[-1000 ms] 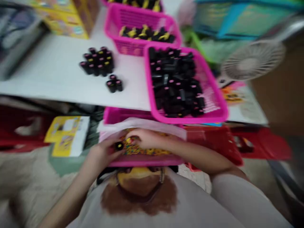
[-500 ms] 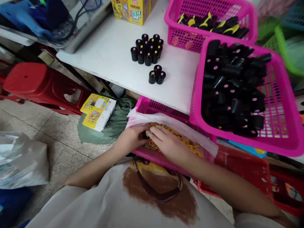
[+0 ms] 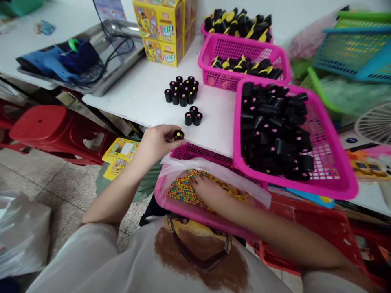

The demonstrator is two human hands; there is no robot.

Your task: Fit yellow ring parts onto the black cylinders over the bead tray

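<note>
My left hand [image 3: 155, 143] is raised above the lower pink basket, near the table edge, pinching a small black cylindrical cap [image 3: 178, 135] between thumb and fingers. My right hand [image 3: 210, 192] rests in a heap of tiny multicoloured beads [image 3: 185, 191], which lie on a white plastic liner [image 3: 214, 173] in that basket [image 3: 195, 151]. Yellow pieces [image 3: 235, 196] lie beside the beads. On the white table [image 3: 146, 101] stand a cluster of black caps with pink dots [image 3: 180, 91] and a smaller group [image 3: 193, 118].
Two pink baskets on the table hold black cylinders [image 3: 275, 134] and black-and-yellow pieces [image 3: 244, 63]. Yellow boxes [image 3: 160, 32] stand at the back. A red stool [image 3: 39, 122] is at left, a red crate [image 3: 305, 228] at lower right.
My left hand has risen from the beads toward the table, holding a black cap. My right hand has stayed in the beads. The view has swung, showing more of the table.
</note>
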